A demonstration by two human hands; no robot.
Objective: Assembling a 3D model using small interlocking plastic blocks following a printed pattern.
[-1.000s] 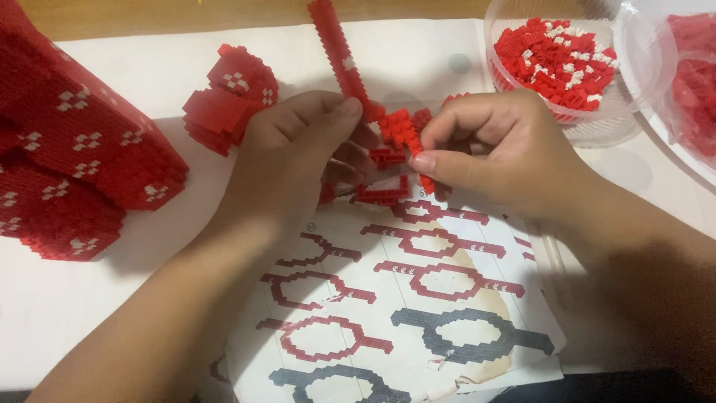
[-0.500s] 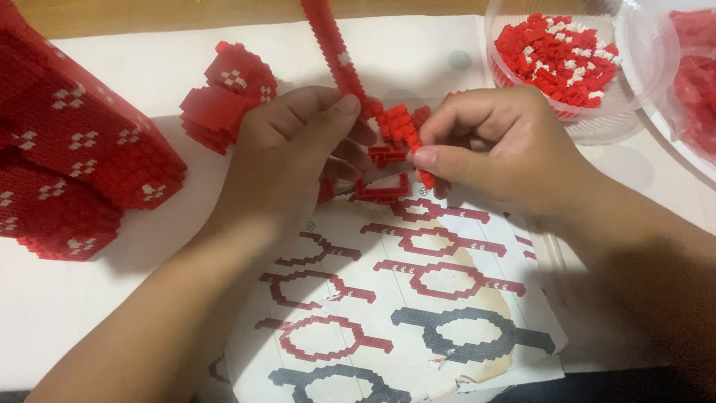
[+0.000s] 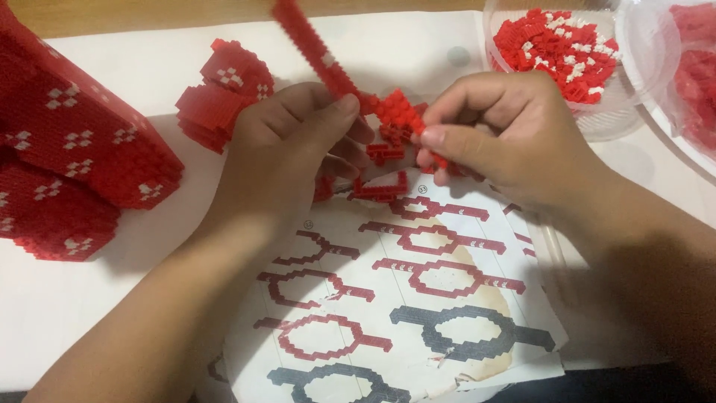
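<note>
My left hand point(image 3: 287, 153) and my right hand point(image 3: 507, 138) meet above the table and both grip a small red piece built of tiny bricks point(image 3: 395, 112). A long thin red strip point(image 3: 309, 45) of that piece sticks up and away from my left thumb. My right thumb and forefinger pinch its right edge. Small loose red bits point(image 3: 380, 186) lie just under my hands, on the top edge of a printed instruction sheet point(image 3: 403, 298) with red and black ring-shaped patterns.
A large red brick model with white diamond marks point(image 3: 67, 164) fills the left. A smaller red chunk point(image 3: 224, 89) lies behind my left hand. A clear bowl of red and white bricks point(image 3: 574, 52) stands at the back right, a second clear bowl point(image 3: 693, 67) beside it.
The hands have stayed together on the red piece. The long strip has tilted a little further to the left.
</note>
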